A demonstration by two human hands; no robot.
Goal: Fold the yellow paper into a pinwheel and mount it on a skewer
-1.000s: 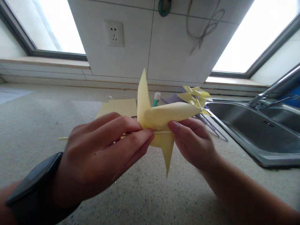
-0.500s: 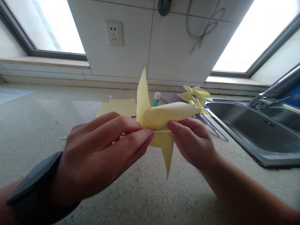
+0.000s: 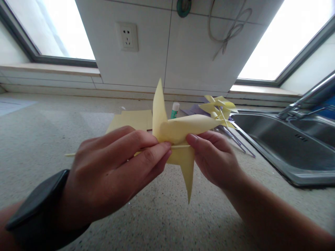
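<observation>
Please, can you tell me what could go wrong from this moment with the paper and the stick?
The right hand pinches the yellow paper near a curved blade, so too much pressure might crease it. The thin stick lies along the paper under the fingers of the left hand; it could slip sideways if they loosen.

Pale light fills two slanting windows, the left window (image 3: 54, 28) and the right window (image 3: 261, 45), either side of a white tiled wall (image 3: 146, 66) with a socket (image 3: 128, 37) and looped cord (image 3: 231, 33), above a speckled surface (image 3: 162, 223) holding a steel sink (image 3: 272, 146) at right.
</observation>
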